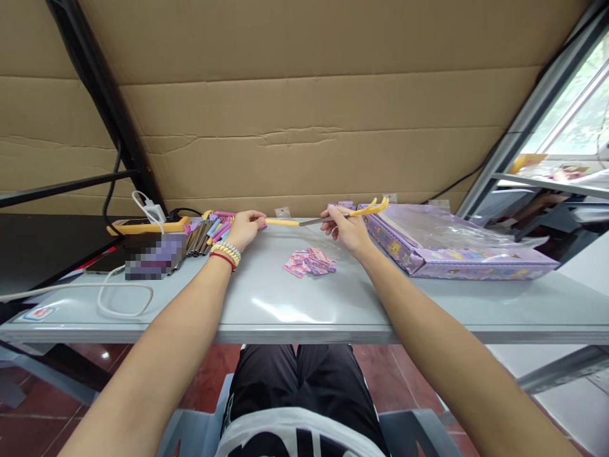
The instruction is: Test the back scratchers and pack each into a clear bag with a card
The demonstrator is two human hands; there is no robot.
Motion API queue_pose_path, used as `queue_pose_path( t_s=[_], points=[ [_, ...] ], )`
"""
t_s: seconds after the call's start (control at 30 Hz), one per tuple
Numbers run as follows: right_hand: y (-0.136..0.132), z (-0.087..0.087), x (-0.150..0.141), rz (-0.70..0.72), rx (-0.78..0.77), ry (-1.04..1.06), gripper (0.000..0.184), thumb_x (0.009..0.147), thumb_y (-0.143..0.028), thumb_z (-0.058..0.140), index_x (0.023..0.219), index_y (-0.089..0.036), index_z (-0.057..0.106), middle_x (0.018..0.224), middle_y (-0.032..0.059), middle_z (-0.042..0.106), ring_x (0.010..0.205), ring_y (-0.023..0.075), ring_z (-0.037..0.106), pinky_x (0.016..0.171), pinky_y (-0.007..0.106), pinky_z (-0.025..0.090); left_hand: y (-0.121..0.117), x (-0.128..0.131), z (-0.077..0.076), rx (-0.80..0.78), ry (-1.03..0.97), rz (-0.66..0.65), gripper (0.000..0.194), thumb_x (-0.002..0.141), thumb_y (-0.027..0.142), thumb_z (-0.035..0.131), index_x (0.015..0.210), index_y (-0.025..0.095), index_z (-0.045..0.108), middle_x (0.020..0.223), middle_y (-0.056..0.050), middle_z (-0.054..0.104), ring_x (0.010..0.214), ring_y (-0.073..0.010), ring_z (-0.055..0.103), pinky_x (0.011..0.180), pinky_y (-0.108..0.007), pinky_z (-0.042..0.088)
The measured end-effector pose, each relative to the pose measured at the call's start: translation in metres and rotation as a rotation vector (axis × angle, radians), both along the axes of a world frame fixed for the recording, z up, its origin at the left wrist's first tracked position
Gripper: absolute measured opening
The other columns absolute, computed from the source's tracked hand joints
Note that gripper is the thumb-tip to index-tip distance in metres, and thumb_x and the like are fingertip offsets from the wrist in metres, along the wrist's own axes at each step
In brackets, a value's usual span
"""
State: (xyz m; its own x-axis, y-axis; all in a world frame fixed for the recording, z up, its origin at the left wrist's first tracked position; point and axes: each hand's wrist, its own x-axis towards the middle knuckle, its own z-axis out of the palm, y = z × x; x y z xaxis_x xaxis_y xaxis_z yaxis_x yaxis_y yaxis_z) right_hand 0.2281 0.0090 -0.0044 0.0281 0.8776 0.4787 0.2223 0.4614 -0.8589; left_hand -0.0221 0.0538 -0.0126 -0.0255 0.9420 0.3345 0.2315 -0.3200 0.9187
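Scissors (328, 216) with yellow handles lie along the far edge of the tabletop (266, 304), blades shut inside a yellow sheath. The right hand (346, 230) has its grip closed on the blades near the handles; the left hand (243, 228) has its grip closed on the sheath's far end. Small pink cards (310, 261) lie near the middle, a purple box (457, 251) to the right, and coloured pens (212, 230) just beside the left hand.
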Motion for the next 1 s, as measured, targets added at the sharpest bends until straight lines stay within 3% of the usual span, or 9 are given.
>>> queue_pose_path(
  t_s=[0.53, 1.0],
  points=[
    [-0.004, 0.007, -0.003, 0.040, -0.071, 0.164, 0.052, 0.072, -0.069, 0.057, 0.078, -0.017, 0.060, 0.060, 0.0036, 0.060, 0.049, 0.0115, 0.053, 0.040, 0.022, 0.036, -0.003, 0.003, 0.001, -0.041, -0.030, -0.049, 0.008, 0.067, 0.019, 0.066, 0.073, 0.014, 0.065, 0.060, -0.001, 0.057, 0.056, -0.0108, 0.049, 0.061, -0.027, 0.043],
    [-0.008, 0.013, -0.001, 0.165, -0.192, 0.371, 0.027, 0.075, -0.043, 0.055, 0.078, -0.017, 0.060, 0.058, 0.0033, 0.061, 0.049, 0.0123, 0.052, 0.041, 0.022, 0.035, -0.026, 0.019, 0.010, -0.056, 0.130, -0.223, 0.028, 0.068, 0.040, 0.071, 0.079, 0.015, 0.064, 0.061, 0.002, 0.051, 0.049, -0.0080, 0.039, 0.048, -0.024, 0.031]
  ],
)
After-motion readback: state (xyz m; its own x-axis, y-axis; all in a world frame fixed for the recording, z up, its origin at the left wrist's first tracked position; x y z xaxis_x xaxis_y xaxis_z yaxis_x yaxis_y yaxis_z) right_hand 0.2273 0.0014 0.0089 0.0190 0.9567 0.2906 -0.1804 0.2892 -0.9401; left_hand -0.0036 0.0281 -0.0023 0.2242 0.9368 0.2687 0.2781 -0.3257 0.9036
